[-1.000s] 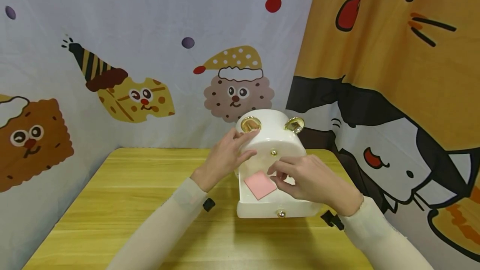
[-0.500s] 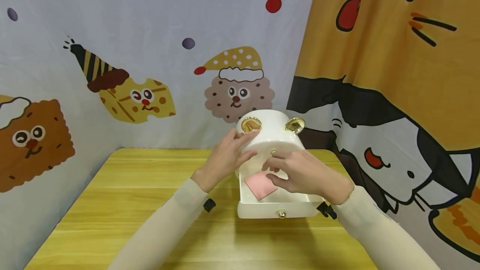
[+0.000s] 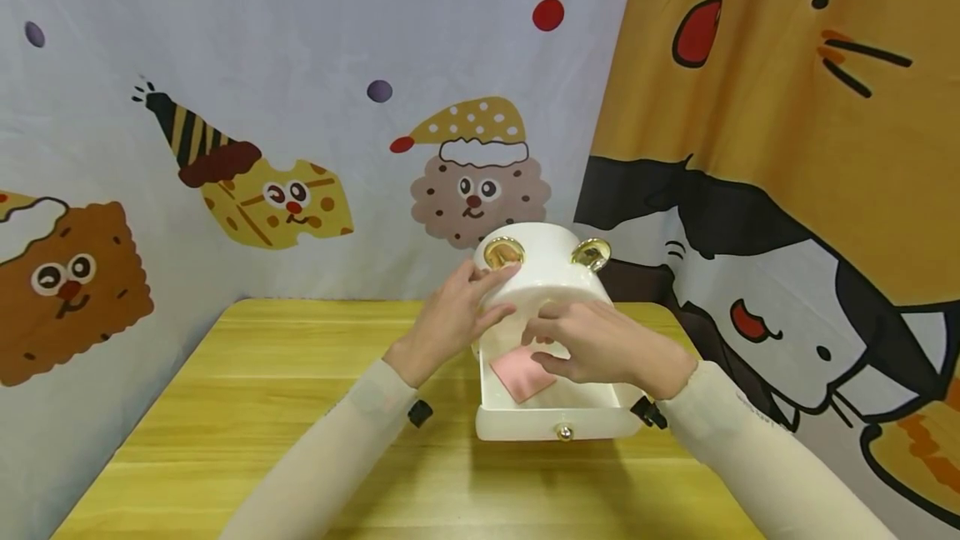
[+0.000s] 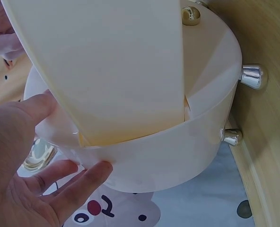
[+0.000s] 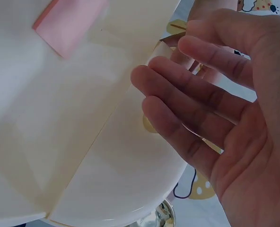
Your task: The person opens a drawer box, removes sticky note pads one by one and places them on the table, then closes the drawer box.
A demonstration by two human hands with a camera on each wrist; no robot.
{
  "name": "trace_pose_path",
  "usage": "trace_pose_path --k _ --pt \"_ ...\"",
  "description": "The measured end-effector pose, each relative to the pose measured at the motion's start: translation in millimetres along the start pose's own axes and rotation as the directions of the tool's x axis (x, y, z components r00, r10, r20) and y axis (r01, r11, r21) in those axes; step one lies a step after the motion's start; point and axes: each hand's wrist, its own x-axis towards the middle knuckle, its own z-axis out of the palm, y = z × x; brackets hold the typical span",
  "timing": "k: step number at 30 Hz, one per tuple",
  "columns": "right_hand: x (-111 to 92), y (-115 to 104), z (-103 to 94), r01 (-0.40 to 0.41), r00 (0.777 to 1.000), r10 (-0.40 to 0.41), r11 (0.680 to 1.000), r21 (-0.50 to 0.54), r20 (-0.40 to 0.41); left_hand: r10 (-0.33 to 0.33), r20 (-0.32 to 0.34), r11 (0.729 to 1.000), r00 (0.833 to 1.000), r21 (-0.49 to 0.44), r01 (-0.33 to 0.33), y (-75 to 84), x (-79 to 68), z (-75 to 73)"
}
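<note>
A glossy white storage box (image 3: pixel 536 244) with gold ears (image 3: pixel 505 252) stands on the table. Its lower drawer (image 3: pixel 517 424) is pulled out and has a gold knob (image 3: pixel 565 432). Inside lies a pink square pad (image 3: pixel 517 375), flat, thin and turned at an angle. My left hand (image 3: pixel 450 315) rests on the left side of the box near the left ear, thumb apart from the fingers. Over the drawer hovers my right hand (image 3: pixel 600 344), its fingers loosely bent and holding nothing. The upper gold knob (image 5: pixel 149 124) shows partly behind these fingers in the right wrist view.
The box stands on a yellow wood-grain table (image 3: pixel 322 407), towards its back right. Behind it hangs a pale cloth (image 3: pixel 300 48) printed with cartoon food. An orange curtain (image 3: pixel 780 123) with cartoon animals hangs at the right.
My right hand has shifted left and slightly upward, nearer the box front and over the upper knob. My left hand, the drawer and the pink pad have stayed in place.
</note>
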Motion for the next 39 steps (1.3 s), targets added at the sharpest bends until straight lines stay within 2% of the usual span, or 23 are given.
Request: trace_pose_path --k 9,15,22,27,33,39 --pt "8 4 2.0 0.009 0.998 -0.008 1.000 -0.016 0.060 -0.009 0.013 1.000 1.000 0.012 0.009 -0.5 -1.3 1.4" --pt "15 5 5.8 0.020 0.993 -0.021 1.000 0.012 0.114 0.002 0.008 1.000 1.000 0.011 -0.002 0.2 -2.0 -0.1" --pt "20 2 10.2 -0.020 0.970 0.003 0.998 0.065 0.243 0.002 0.003 1.000 1.000 -0.005 -0.002 -0.3 -2.5 -0.8" --pt "27 0 12.3 -0.013 0.959 -0.013 0.996 0.088 0.282 -0.013 0.012 1.000 1.000 -0.015 0.014 -0.1 -2.5 -2.0" --pt "33 -1 15.7 -0.027 0.933 -0.018 0.992 0.121 0.359 -0.014 0.015 1.000 1.000 -0.003 0.014 -0.5 -2.5 -1.8" --pt "37 -1 20.7 -0.029 0.918 -0.012 0.995 0.098 0.397 -0.008 0.016 1.000 1.000 0.007 0.008 -1.2 -1.3 0.1"
